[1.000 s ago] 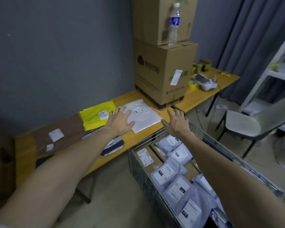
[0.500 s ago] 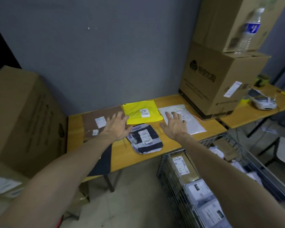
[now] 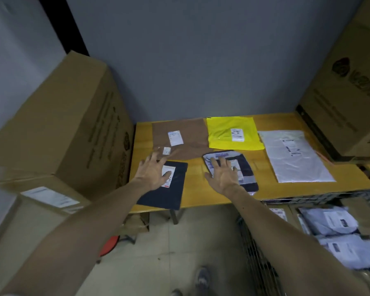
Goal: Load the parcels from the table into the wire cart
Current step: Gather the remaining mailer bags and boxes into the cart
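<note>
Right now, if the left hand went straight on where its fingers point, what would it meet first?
Probably the flat brown paper parcel with white labels. The left hand is spread over a dark navy flat parcel, fingers aimed at the brown one just beyond; its height is unclear.

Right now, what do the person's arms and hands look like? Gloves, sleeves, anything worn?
The left hand and right hand are bare: no gloves, no rings or watch that I can make out. The left forearm and right forearm are uncovered as far as the frame shows.
</note>
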